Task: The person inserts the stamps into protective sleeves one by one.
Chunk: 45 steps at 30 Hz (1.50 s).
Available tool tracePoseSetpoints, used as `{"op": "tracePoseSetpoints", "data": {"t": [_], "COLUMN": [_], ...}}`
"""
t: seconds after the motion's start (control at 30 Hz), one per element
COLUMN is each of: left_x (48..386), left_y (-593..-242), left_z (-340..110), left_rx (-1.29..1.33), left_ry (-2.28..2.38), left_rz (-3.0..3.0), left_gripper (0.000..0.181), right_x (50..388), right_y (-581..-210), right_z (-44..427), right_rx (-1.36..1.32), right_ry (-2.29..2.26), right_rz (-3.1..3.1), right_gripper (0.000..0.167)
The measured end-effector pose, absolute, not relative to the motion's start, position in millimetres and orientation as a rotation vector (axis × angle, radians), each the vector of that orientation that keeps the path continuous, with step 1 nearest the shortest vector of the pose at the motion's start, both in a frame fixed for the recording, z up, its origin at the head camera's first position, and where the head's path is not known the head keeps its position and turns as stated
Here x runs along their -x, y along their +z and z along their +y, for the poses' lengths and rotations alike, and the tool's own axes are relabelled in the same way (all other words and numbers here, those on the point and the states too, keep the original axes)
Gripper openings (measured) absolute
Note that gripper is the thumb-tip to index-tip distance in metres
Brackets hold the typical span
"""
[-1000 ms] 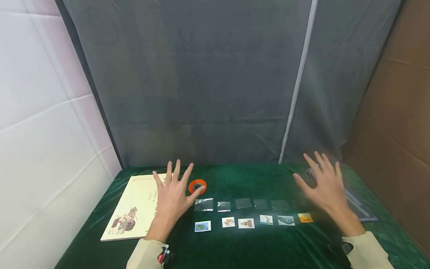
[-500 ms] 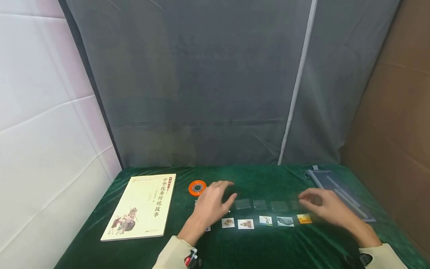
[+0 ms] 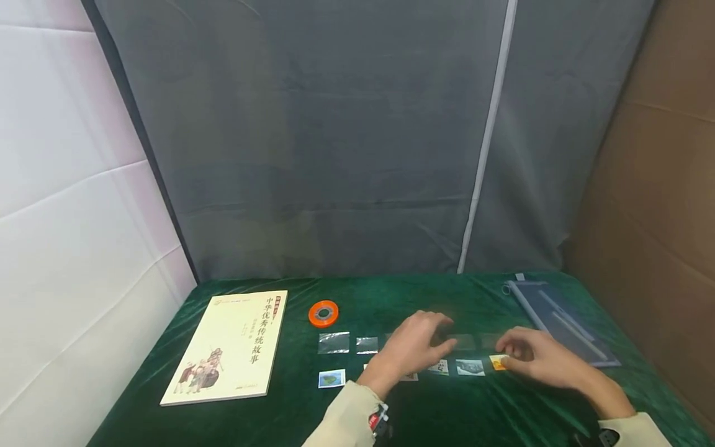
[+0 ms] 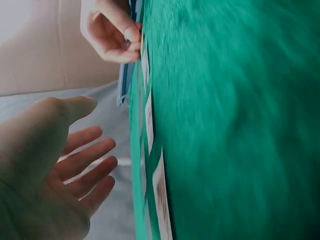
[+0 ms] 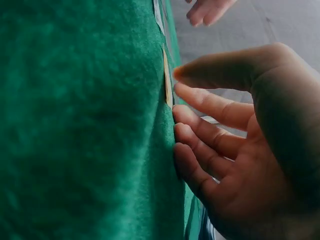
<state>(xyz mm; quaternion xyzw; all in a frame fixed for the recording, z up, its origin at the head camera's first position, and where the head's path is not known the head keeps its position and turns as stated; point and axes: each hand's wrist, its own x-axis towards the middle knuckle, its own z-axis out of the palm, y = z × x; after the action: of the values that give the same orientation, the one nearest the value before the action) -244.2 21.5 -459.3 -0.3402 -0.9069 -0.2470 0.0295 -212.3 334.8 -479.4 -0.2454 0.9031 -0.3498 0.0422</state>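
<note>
Six small stamp-like picture cards lie in a row on the green cloth. The rightmost, a yellow card [image 3: 496, 362], is at the thumb and fingertips of my right hand [image 3: 542, 358]. In the right wrist view, that hand's fingertips rest on the cloth close to the yellow card [image 5: 167, 82], and no clear pinch shows. My left hand [image 3: 414, 345] hovers over the middle of the row with relaxed fingers, holding nothing. It partly covers a few cards and the clear sleeves behind. A grey-blue card [image 3: 470, 367] lies between the hands.
Small clear plastic sleeves [image 3: 334, 343] form a second row behind the cards. An orange tape roll [image 3: 323, 313] sits farther back. A cream book [image 3: 226, 347] lies at left, a dark zip pouch [image 3: 561, 323] at right. Grey fabric [image 3: 335, 155] hangs behind the table.
Both hands were spread and raised a second ago. The left has moved right across the row and its fingers relaxed. The right has come down to the yellow card.
</note>
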Motion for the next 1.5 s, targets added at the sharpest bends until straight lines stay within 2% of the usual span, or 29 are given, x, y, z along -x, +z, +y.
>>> {"op": "tracePoseSetpoints", "data": {"t": [0.17, 0.47, 0.77, 1.0, 1.5], "left_x": [242.1, 247.1, 251.2, 251.5, 250.2], "left_y": [-460.9, -464.2, -466.1, -466.8, -461.8], "left_z": [41.9, 72.7, 92.6, 99.1, 99.2], "left_rx": [1.136, 1.16, 1.029, 0.957, 0.877], "left_ry": [-0.747, -0.63, -0.407, -0.371, -0.864], "left_rz": [-2.803, -2.85, -2.884, -2.893, -2.956], "left_gripper": [0.042, 0.04, 0.027, 0.022, 0.045], "right_x": [211.1, 211.7, 211.3, 213.8, 214.2], "right_y": [-481.2, -478.7, -482.5, -480.6, -475.7], "right_z": [333.7, 330.5, 328.7, 330.4, 326.4], "right_rx": [0.755, 0.756, 0.849, 0.816, 0.751], "right_ry": [-1.028, -1.088, -1.174, -1.211, -1.239], "right_rz": [2.789, 2.726, 2.702, 2.598, 2.514], "right_gripper": [0.021, 0.021, 0.02, 0.012, 0.009]}}
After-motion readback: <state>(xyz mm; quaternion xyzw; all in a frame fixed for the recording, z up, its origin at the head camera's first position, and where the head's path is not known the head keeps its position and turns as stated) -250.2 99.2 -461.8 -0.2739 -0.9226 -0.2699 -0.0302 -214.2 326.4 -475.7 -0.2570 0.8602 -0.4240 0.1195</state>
